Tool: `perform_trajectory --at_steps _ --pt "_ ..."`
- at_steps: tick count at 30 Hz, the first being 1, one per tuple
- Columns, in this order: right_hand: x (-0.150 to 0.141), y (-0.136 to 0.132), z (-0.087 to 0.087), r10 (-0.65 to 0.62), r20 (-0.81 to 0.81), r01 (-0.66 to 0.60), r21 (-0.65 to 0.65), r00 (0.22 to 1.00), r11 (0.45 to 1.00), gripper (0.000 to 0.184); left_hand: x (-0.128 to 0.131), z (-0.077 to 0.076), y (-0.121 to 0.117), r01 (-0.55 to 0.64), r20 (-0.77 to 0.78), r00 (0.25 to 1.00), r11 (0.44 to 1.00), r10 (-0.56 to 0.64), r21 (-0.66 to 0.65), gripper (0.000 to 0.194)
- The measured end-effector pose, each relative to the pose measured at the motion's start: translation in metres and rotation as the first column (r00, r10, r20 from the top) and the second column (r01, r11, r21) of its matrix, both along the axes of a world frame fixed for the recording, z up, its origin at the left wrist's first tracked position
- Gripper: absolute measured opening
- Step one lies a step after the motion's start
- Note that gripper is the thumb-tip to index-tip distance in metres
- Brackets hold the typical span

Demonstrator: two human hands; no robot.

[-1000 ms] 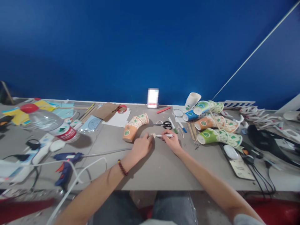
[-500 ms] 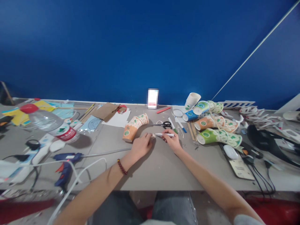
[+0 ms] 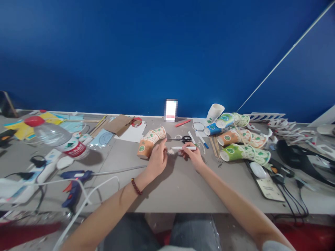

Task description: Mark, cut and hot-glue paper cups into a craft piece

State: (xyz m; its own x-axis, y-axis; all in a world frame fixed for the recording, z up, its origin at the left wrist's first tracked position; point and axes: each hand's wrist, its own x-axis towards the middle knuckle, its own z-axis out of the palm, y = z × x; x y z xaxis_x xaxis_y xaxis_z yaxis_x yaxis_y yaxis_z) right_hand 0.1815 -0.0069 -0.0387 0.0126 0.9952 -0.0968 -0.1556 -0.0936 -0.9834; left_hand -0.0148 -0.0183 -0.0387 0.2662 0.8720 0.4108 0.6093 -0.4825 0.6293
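Note:
My right hand [image 3: 193,156] grips a white marker [image 3: 179,148], its dark tip directed left. Just below that tip, a small pale scrap [image 3: 171,152] lies on the grey table. My left hand [image 3: 157,157] is raised off the scrap with its fingers apart, holding nothing I can see. It overlaps the right side of two joined paper cups [image 3: 146,146], one orange and one leaf-patterned; whether it touches them I cannot tell. Behind the marker rest black-handled scissors [image 3: 186,139]. Green and blue markers [image 3: 205,144] lie beyond my right hand.
Bent rows of joined paper cups [image 3: 230,153] and wooden sticks [image 3: 215,146] lie at right. To the left are a blue glue gun [image 3: 74,186], a tipped bottle [image 3: 61,139], a power strip [image 3: 43,174] and cardboard [image 3: 119,123]. A phone [image 3: 171,110] stands against the wall.
My left hand has let go of the small scrap and moved left and up, toward the orange cups, its fingers opening. The marker remains in my right hand, slightly higher.

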Motion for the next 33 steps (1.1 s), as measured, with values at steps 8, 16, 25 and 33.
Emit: perform_trajectory --at_steps 8,16,25,33 --pt "0.002 0.002 -0.004 0.05 -0.082 -0.051 -0.012 0.995 0.999 0.04 -0.003 -0.009 0.003 0.059 0.07 0.996 0.998 -0.061 0.035 0.055" --pt "0.003 0.0 -0.004 0.068 -0.066 -0.071 -0.035 0.995 0.997 0.04 -0.002 -0.018 0.004 0.047 0.157 0.986 0.998 -0.053 0.039 0.051" --pt "0.002 0.0 -0.003 0.15 -0.068 -0.154 -0.057 0.986 0.986 0.043 0.001 -0.013 0.005 0.229 0.261 0.928 0.96 -0.265 0.16 0.043" --pt "0.001 -0.006 -0.002 0.218 -0.065 -0.221 -0.045 0.974 0.974 0.041 0.003 -0.006 -0.009 0.285 0.078 0.946 0.919 -0.316 0.272 0.055"
